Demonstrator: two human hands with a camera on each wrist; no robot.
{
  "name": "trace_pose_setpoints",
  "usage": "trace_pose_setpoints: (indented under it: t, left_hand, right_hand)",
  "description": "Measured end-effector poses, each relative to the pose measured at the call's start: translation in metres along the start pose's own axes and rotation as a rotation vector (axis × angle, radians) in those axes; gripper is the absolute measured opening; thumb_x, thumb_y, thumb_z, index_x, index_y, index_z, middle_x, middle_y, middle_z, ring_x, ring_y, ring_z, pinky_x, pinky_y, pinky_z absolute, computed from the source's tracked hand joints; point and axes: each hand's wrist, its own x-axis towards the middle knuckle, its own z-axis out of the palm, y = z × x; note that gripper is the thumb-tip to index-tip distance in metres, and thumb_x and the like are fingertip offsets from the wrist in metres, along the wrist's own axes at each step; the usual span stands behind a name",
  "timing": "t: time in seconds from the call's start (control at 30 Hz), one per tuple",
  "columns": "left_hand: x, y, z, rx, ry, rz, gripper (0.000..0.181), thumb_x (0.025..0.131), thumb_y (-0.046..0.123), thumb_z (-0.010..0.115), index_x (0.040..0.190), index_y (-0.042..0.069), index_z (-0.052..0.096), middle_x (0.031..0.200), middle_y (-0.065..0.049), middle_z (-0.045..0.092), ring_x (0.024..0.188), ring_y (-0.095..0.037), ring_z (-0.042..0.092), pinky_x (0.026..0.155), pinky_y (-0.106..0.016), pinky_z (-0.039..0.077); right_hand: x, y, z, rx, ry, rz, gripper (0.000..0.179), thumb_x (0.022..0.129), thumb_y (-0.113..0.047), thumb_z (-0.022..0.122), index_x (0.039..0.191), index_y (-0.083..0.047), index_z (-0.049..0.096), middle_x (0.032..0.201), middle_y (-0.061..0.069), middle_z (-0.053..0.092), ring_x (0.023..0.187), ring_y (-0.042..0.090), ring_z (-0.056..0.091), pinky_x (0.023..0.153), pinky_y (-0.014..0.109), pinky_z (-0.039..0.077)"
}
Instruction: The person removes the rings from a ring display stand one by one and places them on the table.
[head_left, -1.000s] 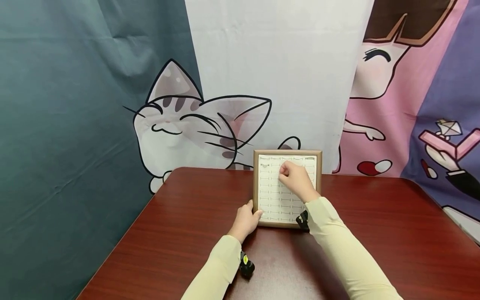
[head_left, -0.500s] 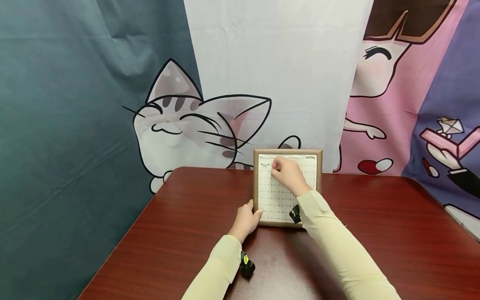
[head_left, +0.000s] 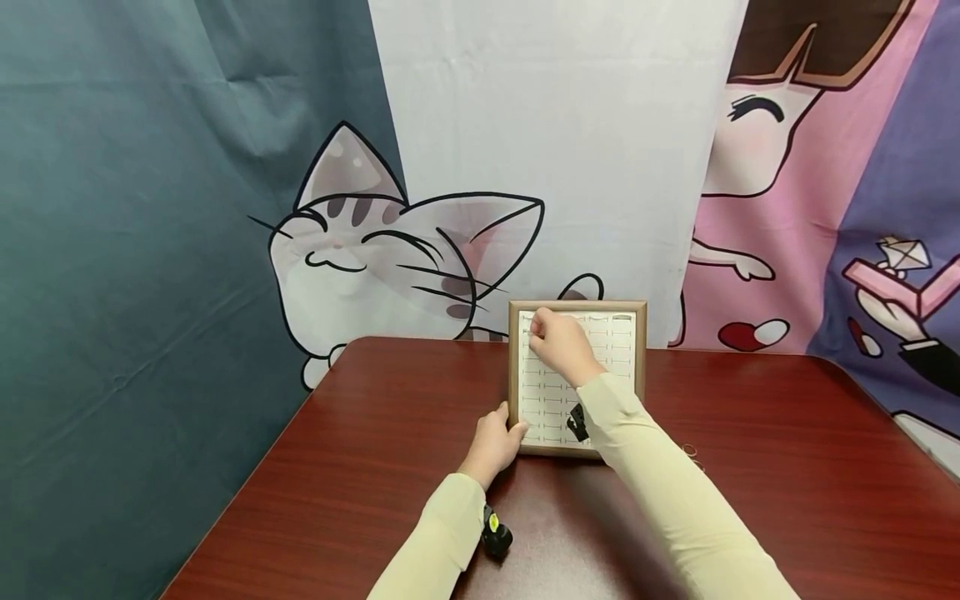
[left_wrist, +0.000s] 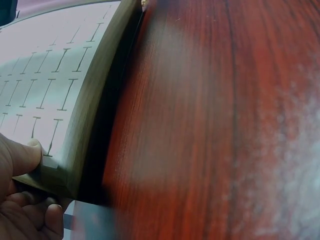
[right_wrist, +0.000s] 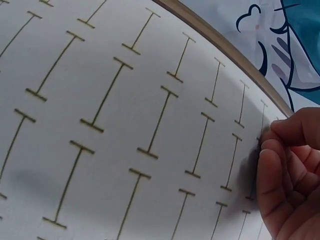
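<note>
A wooden-framed display board [head_left: 553, 408] with rows of slits in a white pad stands tilted up on the table. My left hand [head_left: 492, 443] grips its lower left corner, thumb on the pad and fingers beneath, as the left wrist view [left_wrist: 20, 162] shows. My right hand [head_left: 562, 346] is at the upper left slits, thumb and index finger pinched together on what appears to be a ring, nearly hidden by the fingertips. In the right wrist view, those fingertips [right_wrist: 275, 131] come right up to the pad. A ring [head_left: 622, 317] sits in the top right slit.
Thin rings [head_left: 690, 454] lie on the reddish-brown table [head_left: 390, 417] right of the board, partly behind the right sleeve. A cartoon-printed curtain [head_left: 480, 125] hangs behind the table. Wrist cameras [head_left: 497, 533] are strapped at both cuffs.
My right hand has moved left across the top of the board to the upper left slits, fingers pinched throughout. The rings at right came into view from behind the sleeve. My left hand stays put.
</note>
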Motion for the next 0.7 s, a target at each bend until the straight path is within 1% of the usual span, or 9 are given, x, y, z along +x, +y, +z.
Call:
trace_pose_setpoints:
  t: [0.17, 0.37, 0.5, 0.7]
  left_hand:
    - [-0.001, 0.001, 0.0, -0.002, 0.006, -0.003, 0.059, 0.091, 0.025, 0.058, 0.136, -0.008, 0.039, 0.132, -0.026, 0.048, 0.123, -0.034, 0.046, 0.099, -0.044, 0.041]
    - [-0.002, 0.001, 0.0, -0.01, 0.008, -0.008, 0.059, 0.092, 0.024, 0.058, 0.136, -0.009, 0.039, 0.132, -0.025, 0.048, 0.123, -0.033, 0.047, 0.099, -0.044, 0.042]
    - [-0.003, 0.002, 0.0, -0.012, 0.01, -0.016, 0.059, 0.092, 0.025, 0.058, 0.137, -0.008, 0.038, 0.132, -0.025, 0.048, 0.123, -0.033, 0.047, 0.099, -0.044, 0.042]
    - [-0.001, 0.001, 0.0, -0.006, 0.009, 0.002, 0.059, 0.091, 0.025, 0.058, 0.136, -0.009, 0.039, 0.131, -0.027, 0.049, 0.122, -0.035, 0.047, 0.099, -0.044, 0.042]
  right_hand:
    - [0.003, -0.004, 0.0, -0.027, -0.022, 0.027, 0.004, 0.078, -0.004, 0.057, 0.081, -0.004, 0.055, 0.069, 0.007, 0.058, 0.062, 0.021, 0.051, 0.057, 0.03, 0.043]
    - [0.005, -0.01, 0.0, -0.067, -0.036, 0.063, 0.005, 0.077, -0.005, 0.059, 0.08, -0.006, 0.055, 0.07, 0.007, 0.058, 0.065, 0.023, 0.053, 0.058, 0.033, 0.044]
    - [0.006, -0.012, 0.001, -0.085, -0.026, 0.084, 0.006, 0.076, -0.006, 0.06, 0.078, -0.006, 0.055, 0.069, 0.007, 0.059, 0.066, 0.024, 0.054, 0.058, 0.034, 0.044]
    - [0.008, -0.013, 0.003, -0.092, -0.013, 0.093, 0.006, 0.077, -0.007, 0.062, 0.077, -0.007, 0.056, 0.07, 0.008, 0.06, 0.068, 0.025, 0.055, 0.059, 0.035, 0.045]
